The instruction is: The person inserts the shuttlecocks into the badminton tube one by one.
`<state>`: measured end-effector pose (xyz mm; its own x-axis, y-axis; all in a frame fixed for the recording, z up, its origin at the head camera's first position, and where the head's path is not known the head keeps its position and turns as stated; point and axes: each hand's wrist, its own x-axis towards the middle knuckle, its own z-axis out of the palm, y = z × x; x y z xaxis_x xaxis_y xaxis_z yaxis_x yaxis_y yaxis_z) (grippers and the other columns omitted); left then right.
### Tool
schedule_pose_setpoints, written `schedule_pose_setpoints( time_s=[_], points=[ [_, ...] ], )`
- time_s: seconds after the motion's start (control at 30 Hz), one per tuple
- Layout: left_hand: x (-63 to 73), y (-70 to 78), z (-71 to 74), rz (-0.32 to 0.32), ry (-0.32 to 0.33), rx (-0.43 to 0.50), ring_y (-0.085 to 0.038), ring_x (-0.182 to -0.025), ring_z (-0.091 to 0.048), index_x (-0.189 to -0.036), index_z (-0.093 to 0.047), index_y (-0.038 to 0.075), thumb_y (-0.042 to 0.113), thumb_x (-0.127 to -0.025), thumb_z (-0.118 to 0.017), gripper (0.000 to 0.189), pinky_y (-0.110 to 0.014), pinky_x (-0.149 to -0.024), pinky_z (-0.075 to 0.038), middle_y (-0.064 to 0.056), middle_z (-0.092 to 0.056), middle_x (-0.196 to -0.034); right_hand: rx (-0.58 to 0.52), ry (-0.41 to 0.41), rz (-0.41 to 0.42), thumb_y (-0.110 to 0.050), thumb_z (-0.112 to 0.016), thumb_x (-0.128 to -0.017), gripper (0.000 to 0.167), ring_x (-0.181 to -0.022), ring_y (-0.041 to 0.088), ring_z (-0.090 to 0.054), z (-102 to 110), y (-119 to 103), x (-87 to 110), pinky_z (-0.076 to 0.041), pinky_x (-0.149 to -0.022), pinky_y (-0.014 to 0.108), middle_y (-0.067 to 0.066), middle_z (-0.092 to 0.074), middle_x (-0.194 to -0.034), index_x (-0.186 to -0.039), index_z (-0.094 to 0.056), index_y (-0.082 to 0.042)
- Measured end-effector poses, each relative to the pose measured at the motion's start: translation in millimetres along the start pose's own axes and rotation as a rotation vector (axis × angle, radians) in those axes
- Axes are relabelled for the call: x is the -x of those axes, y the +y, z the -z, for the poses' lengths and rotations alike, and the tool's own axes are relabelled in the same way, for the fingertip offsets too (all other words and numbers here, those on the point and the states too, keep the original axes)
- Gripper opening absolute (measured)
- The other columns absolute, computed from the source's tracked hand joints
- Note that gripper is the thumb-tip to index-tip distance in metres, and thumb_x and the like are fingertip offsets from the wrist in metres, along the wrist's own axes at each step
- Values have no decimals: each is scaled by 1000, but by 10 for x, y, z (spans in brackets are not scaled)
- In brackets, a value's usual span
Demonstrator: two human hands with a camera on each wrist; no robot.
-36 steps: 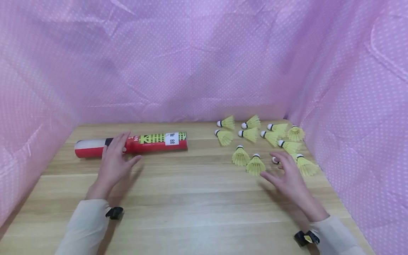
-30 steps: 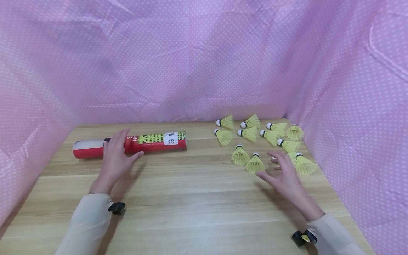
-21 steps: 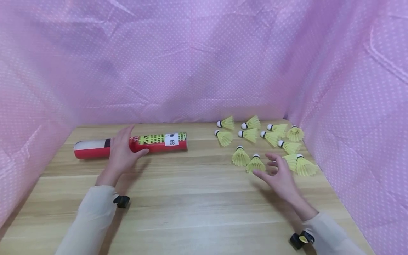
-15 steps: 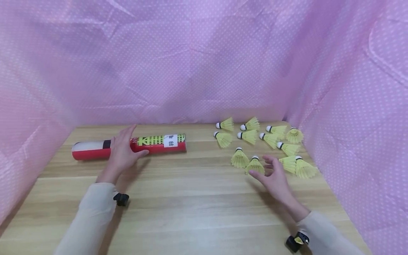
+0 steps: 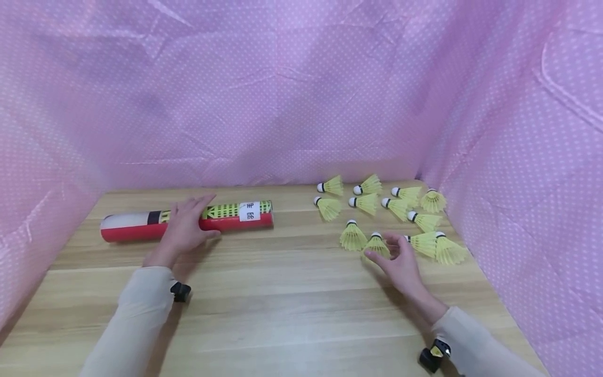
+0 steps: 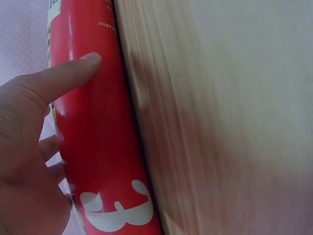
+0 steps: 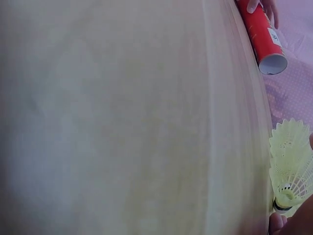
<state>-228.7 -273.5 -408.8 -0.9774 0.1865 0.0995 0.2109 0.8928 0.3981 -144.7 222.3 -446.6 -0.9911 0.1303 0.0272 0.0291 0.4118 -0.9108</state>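
A red, white and yellow shuttlecock tube (image 5: 235,222) lies on its side at the left of the table. My left hand (image 5: 183,230) grips its middle from above; in the left wrist view the thumb (image 6: 73,76) lies across the red side and the other fingers reach behind. At the right, my right hand (image 5: 400,264) is over the front of a group of yellow shuttlecocks, with thumb and fingers apart around the nearest shuttlecock (image 5: 377,245). In the right wrist view that shuttlecock (image 7: 291,161) is beside the fingertips, partly cut off; contact is unclear.
Several more shuttlecocks lie behind and beside the right hand, such as one shuttlecock (image 5: 353,238) just left and another shuttlecock (image 5: 449,250) at the right edge. Pink dotted cloth (image 5: 278,104) walls the wooden table (image 5: 282,314) at the back and sides.
My left hand has slid right along the tube, which has since rolled so more yellow shows. My right hand has moved left, to the nearest shuttlecock, uncovering one behind it.
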Motion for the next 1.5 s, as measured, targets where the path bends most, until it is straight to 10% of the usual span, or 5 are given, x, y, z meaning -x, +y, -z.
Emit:
schedule_pose_setpoints(
  time_s=[1.2,1.5],
  points=[
    [112,82,-73,-14,45,-50,-47,-135,-30,-150,-45,12,9,-78,-86,83,-70,-113,-5,-26,-43,-144,-57,0,-128,-29,-76,-92,58,-129,32,-45,172,-59,23,-33,-111,46,20,-53,-138,-135,-51,1],
    [168,104,-48,-15,29,-47,-46,-136,-31,-148,-49,14,10,-78,-87,80,-69,-114,-6,-25,-42,-147,-97,79,-42,-16,-77,-91,46,-104,1,-59,269,-133,111,-51,-84,15,17,-60,-131,-129,-58,2]
  ],
)
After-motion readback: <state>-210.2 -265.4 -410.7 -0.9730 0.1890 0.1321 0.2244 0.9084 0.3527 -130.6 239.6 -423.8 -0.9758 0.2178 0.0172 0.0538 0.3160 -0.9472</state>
